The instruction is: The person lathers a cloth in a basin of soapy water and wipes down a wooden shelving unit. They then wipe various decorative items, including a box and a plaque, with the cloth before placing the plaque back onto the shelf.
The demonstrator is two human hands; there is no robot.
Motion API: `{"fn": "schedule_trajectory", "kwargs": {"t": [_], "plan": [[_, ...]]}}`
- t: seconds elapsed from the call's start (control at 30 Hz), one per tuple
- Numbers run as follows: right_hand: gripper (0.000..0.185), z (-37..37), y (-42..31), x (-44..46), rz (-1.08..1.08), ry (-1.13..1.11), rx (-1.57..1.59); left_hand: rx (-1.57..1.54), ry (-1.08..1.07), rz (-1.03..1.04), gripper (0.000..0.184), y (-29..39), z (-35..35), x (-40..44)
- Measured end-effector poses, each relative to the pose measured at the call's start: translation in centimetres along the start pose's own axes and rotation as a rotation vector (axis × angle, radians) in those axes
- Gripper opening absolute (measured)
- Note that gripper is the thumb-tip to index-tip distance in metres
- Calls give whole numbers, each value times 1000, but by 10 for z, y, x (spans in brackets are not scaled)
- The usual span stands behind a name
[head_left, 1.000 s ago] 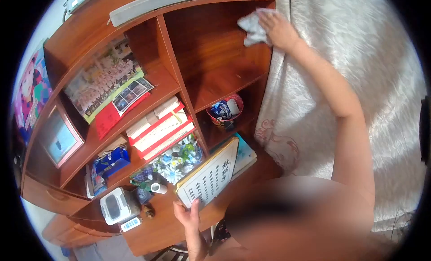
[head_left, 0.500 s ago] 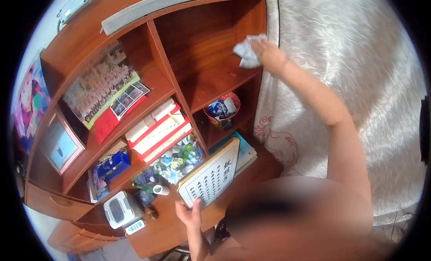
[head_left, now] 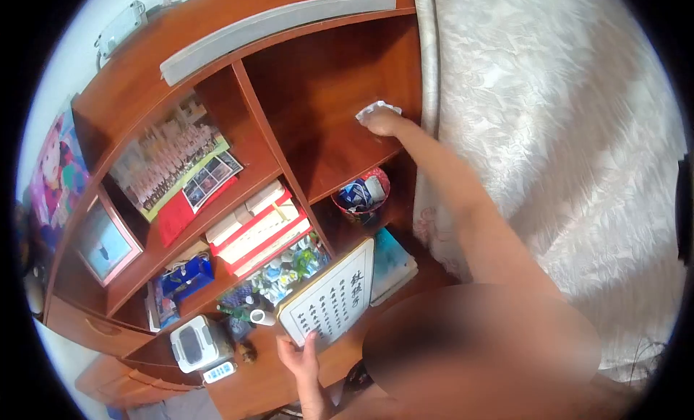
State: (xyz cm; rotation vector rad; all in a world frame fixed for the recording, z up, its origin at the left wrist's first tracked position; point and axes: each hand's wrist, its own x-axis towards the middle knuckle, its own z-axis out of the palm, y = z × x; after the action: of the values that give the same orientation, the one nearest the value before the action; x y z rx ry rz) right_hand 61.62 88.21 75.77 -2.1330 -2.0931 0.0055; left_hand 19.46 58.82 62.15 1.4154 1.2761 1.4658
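Observation:
My left hand (head_left: 298, 356) is closed on the lower edge of a framed plaque (head_left: 334, 293), thumb on its front. The plaque is white with black Chinese characters and a thin gold-brown border, and it is held tilted above the desk (head_left: 269, 376). My right hand (head_left: 383, 122) reaches into the upper right compartment of the brown wooden bookcase (head_left: 325, 160). It presses a crumpled white cloth (head_left: 377, 107) on or close to the compartment's shelf board; the fingers are partly hidden.
Below that shelf stands a red-patterned bucket (head_left: 361, 196) of small items. Left compartments hold a group photo (head_left: 170, 156), red-and-white boxes (head_left: 253, 228) and a pink picture frame (head_left: 108, 239). Flowers (head_left: 289, 268), a grey-white box (head_left: 196, 344) and a remote (head_left: 219, 372) sit lower. A patterned curtain (head_left: 520, 131) hangs right.
My right hand has moved with the cloth from the compartment's right edge inward, down towards its shelf. The plaque in my left hand has shifted slightly left and down.

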Motion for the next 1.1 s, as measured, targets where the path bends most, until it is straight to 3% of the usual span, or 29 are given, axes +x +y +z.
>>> {"fn": "schedule_trajectory", "kwargs": {"t": [0.03,0.07,0.13,0.2,0.27,0.33,0.4,0.53,0.6,0.67,0.73,0.77,0.87,0.97,1.03,1.07,1.1], "plan": [[35,-13,-12,-5,54,-163,-95,-13,10,3,25,4,3,1],[35,-3,-11,-8,59,-162,-87,-7,4,6,25,8,5,3],[31,24,-6,-12,-136,215,-36,-82,0,6,23,12,13,7],[25,35,-22,-36,-460,378,254,-35,-20,79,25,6,16,15],[22,5,-29,-51,-404,253,267,20,-36,148,28,7,18,18],[19,-37,-21,-40,-28,30,-112,-53,-31,128,29,11,21,21],[17,-73,-9,-29,21,526,-213,-42,3,169,31,14,25,22],[20,-129,7,14,-298,1251,-623,-118,19,4,31,17,30,14],[27,-127,12,27,-284,1227,-580,-113,16,-21,30,14,32,11],[35,-115,10,31,-268,1199,-540,61,15,132,28,8,32,8],[42,-98,-1,29,12,1069,-762,58,10,120,26,7,31,7],[48,-91,-12,19,167,859,-888,48,8,108,26,9,30,8],[49,-31,-11,14,240,724,-897,71,13,101,26,3,25,8],[52,13,-14,0,231,715,-752,24,28,68,27,1,24,5],[58,7,-29,-18,227,332,-570,19,37,111,28,9,24,8],[58,6,-26,-18,234,334,-569,19,30,116,28,7,21,7],[60,5,-21,-14,246,183,-242,39,20,138,29,3,17,5]]}}
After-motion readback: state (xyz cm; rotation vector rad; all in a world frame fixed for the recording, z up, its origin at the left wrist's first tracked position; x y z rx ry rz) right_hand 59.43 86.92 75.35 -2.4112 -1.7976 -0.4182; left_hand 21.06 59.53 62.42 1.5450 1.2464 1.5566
